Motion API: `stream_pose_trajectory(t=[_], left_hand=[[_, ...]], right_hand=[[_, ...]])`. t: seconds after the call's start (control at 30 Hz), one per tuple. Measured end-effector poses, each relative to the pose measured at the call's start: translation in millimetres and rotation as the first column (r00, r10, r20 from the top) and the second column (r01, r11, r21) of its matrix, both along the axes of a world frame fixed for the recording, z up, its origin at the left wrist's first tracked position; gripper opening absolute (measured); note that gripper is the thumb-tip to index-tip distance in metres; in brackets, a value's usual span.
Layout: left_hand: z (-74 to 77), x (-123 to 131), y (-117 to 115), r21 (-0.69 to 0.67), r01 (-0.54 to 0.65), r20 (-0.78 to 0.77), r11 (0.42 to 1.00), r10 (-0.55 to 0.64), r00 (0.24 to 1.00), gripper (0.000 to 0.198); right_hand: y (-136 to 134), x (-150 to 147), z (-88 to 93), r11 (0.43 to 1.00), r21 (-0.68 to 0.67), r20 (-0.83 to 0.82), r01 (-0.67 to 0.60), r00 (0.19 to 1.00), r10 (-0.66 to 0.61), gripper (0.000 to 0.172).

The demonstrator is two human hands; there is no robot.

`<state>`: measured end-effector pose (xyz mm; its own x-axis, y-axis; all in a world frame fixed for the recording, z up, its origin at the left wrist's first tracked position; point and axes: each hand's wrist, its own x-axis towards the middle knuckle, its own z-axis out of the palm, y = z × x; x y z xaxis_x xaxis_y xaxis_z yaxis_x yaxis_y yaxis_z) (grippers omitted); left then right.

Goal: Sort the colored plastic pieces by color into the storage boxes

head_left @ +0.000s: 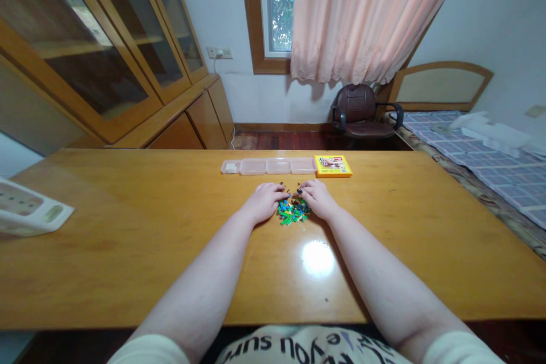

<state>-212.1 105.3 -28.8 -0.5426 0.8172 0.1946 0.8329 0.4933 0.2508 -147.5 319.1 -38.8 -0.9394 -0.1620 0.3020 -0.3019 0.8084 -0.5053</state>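
Observation:
A heap of small building bricks (293,211), mostly green and blue with some brown and dark ones, lies on the wooden table. My left hand (265,202) rests at the heap's left edge, its fingers stretched over the bricks and apparently holding nothing. From the right, my right hand (318,198) reaches to the heap's far side. A small dark brick (299,190) shows at its fingertips, which look closed on it. A few brown pieces are scattered just beyond the heap, between both hands.
Behind the heap stands a row of clear plastic compartments (278,166), with a yellow box (333,166) at its right end. A white power strip (32,207) is at the table's left edge. Past the wooden table (140,227) are a chair (360,111), a bed (482,153) and a cabinet (187,131).

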Motion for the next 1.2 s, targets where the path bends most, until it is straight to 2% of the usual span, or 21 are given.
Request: stream_pose_trajectory(t=[0.13, 0.33, 0.4, 0.5, 0.63, 0.73, 0.9, 1.1, 1.2], left_hand=[[-0.7, 0, 0, -0.026, -0.029, -0.006, 0.999, 0.029, 1.0, 0.037], [4.3, -3, -4, 0.054, -0.11, -0.051, 0.993, 0.112, 0.992, 0.03], [5.5, -2, -4, 0.075, -0.089, -0.055, 0.993, 0.094, 0.994, 0.03], [5.5, -2, -4, 0.084, 0.011, -0.056, 0.996, -0.006, 0.998, 0.03], [4.6, -2, -5, 0.085, 0.09, -0.059, 0.992, -0.085, 0.995, 0.03], [4.7, -4, -7, 0.1, 0.088, -0.068, 0.991, -0.082, 0.994, 0.028], [3.3, -6, -9, 0.09, 0.061, -0.072, 0.994, -0.054, 0.996, 0.028], [4.2, -6, -8, 0.082, -0.006, -0.056, 0.997, 0.011, 0.998, 0.027], [7.0, -4, -7, 0.088, -0.015, -0.043, 0.996, 0.019, 0.999, 0.028]], right_hand=[[-1, 1, 1.4, 0.999, -0.006, -0.003, -0.032, 0.999, 0.032, 0.04], [-3, 2, 2.7, 0.994, 0.071, 0.014, -0.085, 0.996, 0.084, 0.038], [-4, 2, 3.5, 0.993, 0.102, 0.021, -0.052, 0.999, 0.05, 0.038], [-4, 2, 4.5, 0.995, 0.104, 0.012, 0.0, 1.0, -0.001, 0.038], [-3, 3, 4.9, 0.994, 0.078, 0.007, -0.074, 0.997, 0.074, 0.037], [-3, 3, 4.6, 0.988, 0.089, 0.016, -0.126, 0.992, 0.125, 0.036], [-7, 4, 7.1, 0.99, 0.126, 0.02, -0.068, 0.998, 0.066, 0.036], [-13, 10, 13.6, 0.969, 0.13, 0.026, -0.209, 0.978, 0.207, 0.033], [-14, 11, 14.5, 0.962, 0.137, 0.037, -0.235, 0.972, 0.232, 0.034]])
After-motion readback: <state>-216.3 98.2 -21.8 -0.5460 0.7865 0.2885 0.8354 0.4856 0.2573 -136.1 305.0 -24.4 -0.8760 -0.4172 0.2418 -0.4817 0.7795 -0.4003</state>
